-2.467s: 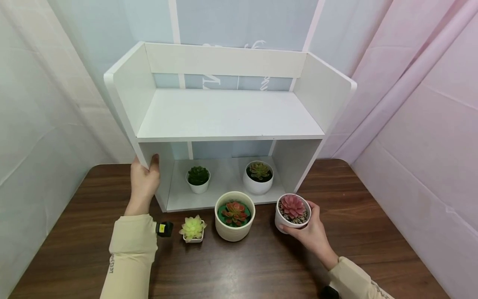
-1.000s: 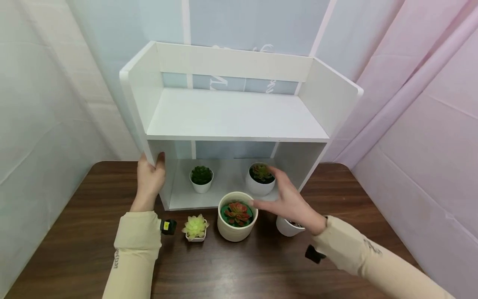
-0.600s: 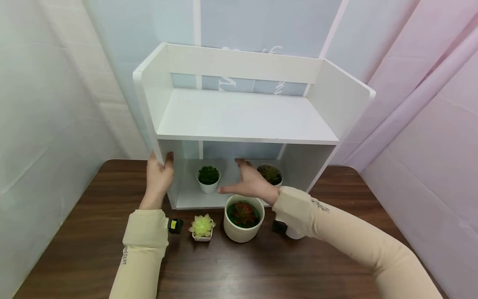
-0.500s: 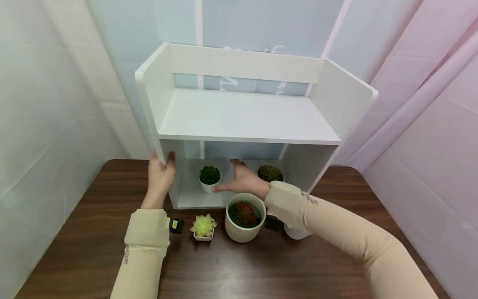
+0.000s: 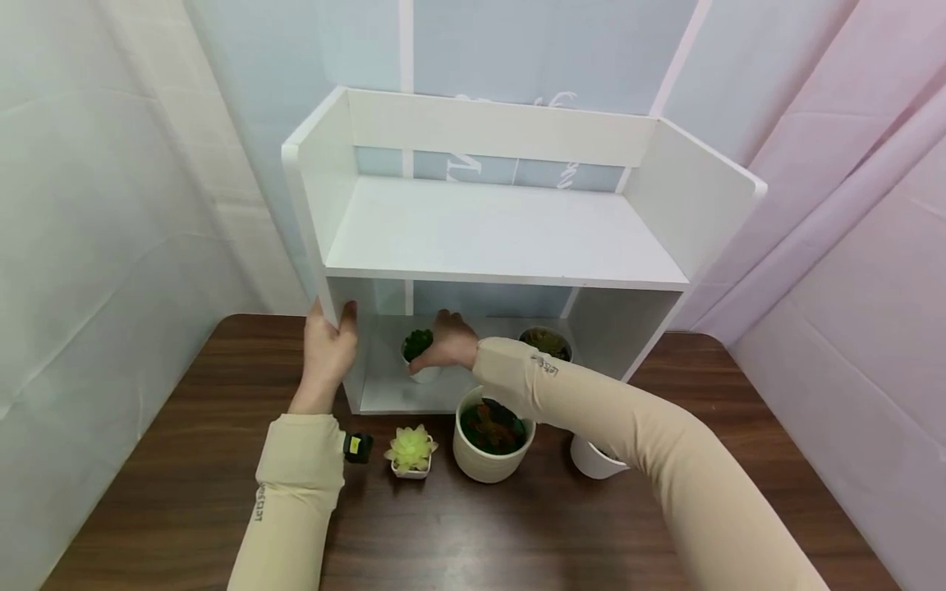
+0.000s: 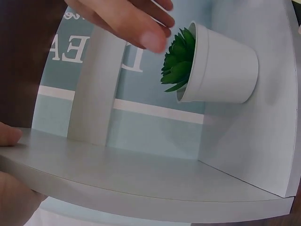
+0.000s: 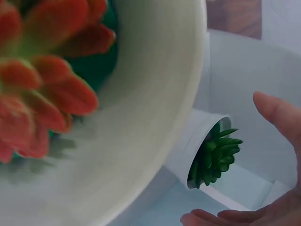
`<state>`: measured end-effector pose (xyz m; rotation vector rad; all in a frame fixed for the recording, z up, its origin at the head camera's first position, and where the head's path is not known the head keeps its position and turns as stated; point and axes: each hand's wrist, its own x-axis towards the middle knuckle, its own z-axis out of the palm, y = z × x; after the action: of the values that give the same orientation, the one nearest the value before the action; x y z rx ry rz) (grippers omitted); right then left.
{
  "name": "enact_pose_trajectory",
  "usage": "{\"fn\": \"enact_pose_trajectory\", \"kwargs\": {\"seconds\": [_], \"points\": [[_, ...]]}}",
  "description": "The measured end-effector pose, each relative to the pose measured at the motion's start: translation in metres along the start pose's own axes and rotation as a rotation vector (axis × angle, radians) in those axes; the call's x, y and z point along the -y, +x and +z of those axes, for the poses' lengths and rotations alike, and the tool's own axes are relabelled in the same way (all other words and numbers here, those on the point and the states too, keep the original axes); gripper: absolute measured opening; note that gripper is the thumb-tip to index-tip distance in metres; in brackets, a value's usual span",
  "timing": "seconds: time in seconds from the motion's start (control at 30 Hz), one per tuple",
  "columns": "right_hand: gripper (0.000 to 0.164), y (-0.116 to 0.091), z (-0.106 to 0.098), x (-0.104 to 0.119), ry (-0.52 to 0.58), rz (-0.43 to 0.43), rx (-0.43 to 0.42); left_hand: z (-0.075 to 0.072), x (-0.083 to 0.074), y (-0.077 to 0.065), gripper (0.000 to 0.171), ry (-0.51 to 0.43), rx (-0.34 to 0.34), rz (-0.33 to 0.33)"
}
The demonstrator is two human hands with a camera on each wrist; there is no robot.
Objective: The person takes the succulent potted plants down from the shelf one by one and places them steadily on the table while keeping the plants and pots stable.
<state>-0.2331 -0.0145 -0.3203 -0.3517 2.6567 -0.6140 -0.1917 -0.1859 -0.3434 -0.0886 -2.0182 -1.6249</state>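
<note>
My left hand [image 5: 328, 353] grips the left side panel of the white shelf unit [image 5: 502, 226]; in the left wrist view the panel runs between thumb and fingers. On the lower shelf stands a small white pot with a dark green succulent [image 5: 418, 342], upright. My right hand [image 5: 449, 341] reaches in beside it. In the right wrist view, thumb and fingers spread around the green succulent [image 7: 216, 157] with gaps between. The left wrist view shows the right fingertips [image 6: 153, 41] near the leaves, apart from the white pot [image 6: 228, 66].
A cream pot with a red succulent [image 5: 484, 464] stands under my right forearm. Left of it sits a small pale-green succulent [image 5: 411, 449]. My sleeve partly hides a white pot [image 5: 594, 458] at right. Another potted succulent [image 5: 545, 341] stands on the lower shelf's right.
My right hand has let go of the pink succulent's pot on the table and moved left to the dark green succulent. The left hand keeps its grip; the view has shifted slightly.
</note>
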Motion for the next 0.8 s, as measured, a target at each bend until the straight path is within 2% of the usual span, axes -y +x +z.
{"fn": "enact_pose_trajectory", "kwargs": {"seconds": [0.23, 0.47, 0.7, 0.8], "points": [[0.104, 0.019, 0.003, 0.005, -0.048, 0.033, 0.066, 0.001, 0.000, 0.001, 0.039, -0.010, 0.003, 0.005], [0.096, 0.029, 0.012, 0.004, -0.165, 0.030, 0.062, 0.003, -0.002, -0.001, 0.039, -0.019, 0.019, -0.005], [0.097, 0.026, 0.016, 0.002, -0.103, 0.029, 0.047, 0.005, -0.003, -0.001, 0.039, -0.019, 0.025, 0.016], [0.090, 0.023, 0.014, 0.002, -0.064, 0.005, 0.020, 0.004, -0.002, -0.001, 0.039, -0.026, 0.028, 0.015]]}}
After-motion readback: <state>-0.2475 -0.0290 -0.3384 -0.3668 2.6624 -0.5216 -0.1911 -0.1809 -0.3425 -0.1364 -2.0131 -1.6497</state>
